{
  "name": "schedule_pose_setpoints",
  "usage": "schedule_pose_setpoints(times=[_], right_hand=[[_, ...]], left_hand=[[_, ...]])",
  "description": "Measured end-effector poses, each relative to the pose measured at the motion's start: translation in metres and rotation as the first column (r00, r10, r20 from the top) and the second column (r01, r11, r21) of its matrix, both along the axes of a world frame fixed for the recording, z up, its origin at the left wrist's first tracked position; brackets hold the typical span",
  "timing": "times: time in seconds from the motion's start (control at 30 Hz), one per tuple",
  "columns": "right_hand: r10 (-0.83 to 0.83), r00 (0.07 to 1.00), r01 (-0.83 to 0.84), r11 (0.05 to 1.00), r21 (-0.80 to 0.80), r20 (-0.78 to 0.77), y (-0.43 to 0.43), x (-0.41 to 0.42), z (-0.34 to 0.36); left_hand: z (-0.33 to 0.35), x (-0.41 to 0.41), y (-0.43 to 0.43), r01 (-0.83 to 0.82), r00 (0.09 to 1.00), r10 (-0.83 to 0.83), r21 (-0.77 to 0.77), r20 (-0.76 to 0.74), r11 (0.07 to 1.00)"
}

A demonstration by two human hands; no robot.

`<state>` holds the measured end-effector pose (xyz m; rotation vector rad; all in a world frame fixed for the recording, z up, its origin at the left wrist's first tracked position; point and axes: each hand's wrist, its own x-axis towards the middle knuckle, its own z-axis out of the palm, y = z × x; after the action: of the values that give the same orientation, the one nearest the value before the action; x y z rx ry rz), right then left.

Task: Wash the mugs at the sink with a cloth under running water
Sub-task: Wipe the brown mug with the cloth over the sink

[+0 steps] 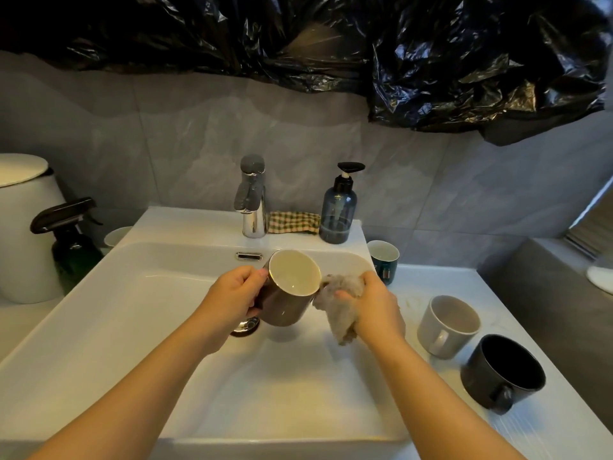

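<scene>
My left hand [234, 295] grips a brown mug [287, 302] with a cream inside, tilted over the white sink [132, 327], its mouth facing me. My right hand [374, 305] is closed on a crumpled beige cloth [341, 300] that touches the mug's right side near the rim. The chrome tap [252, 197] stands behind the basin; no water stream shows. On the counter to the right stand a grey mug [446, 327], a black mug [502, 373] and a dark teal mug [384, 262].
A blue soap dispenser [339, 210] and a checked cloth [293, 222] sit on the sink's back ledge. At the left are a dark spray bottle [71, 237], a white bin [25, 227] and another cup [116, 236]. Black plastic sheeting [331, 44] hangs above.
</scene>
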<state>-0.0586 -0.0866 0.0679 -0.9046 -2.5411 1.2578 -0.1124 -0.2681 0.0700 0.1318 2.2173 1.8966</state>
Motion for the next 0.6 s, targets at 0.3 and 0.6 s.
schedule_pose_setpoints(times=[0.3,0.6], right_hand=[[0.299,0.886,-0.370,0.916,-0.153,-0.355,-0.026,-0.018,0.006],[0.131,0.980,-0.156,0.973,-0.170,-0.149,-0.020,-0.007,-0.001]], left_hand=[[0.000,0.008,0.007,0.087,0.994,-0.092,-0.086,-0.057,0.993],[-0.003,0.008,0.011,-0.053,0.994,0.041,-0.121,-0.101,0.991]])
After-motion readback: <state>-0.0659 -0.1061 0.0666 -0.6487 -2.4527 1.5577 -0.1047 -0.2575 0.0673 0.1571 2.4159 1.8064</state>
